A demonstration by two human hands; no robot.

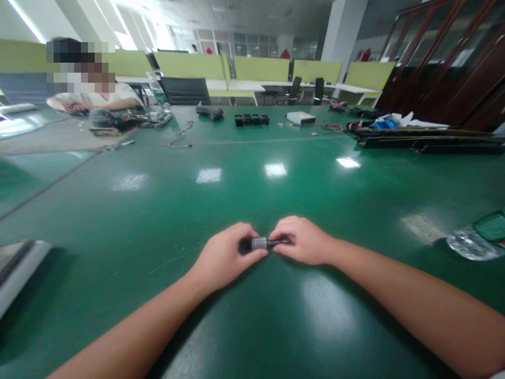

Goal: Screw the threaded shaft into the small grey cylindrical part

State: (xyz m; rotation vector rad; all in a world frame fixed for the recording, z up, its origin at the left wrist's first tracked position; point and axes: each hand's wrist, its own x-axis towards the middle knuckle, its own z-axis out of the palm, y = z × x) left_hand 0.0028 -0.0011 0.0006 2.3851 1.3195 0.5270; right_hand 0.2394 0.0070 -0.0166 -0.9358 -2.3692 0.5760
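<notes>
Near the front edge of a green table point(252, 173), two bare hands meet around a small cylindrical part point(265, 243). Fingers hide both its ends; only a grey band and dark shaft show. Its long axis lies level, left to right. The left hand point(224, 256) pinches the grey end, the right hand point(302, 241) grips the dark end. Across the table a person's hands point(77, 108) rest among blurred parts.

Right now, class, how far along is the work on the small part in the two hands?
Done: nothing finished shows on the green table. In hand: the left hand and right hand pinch a small cylinder, grey one end, black the other. Left: cannot tell; black blocks sit far off.
</notes>
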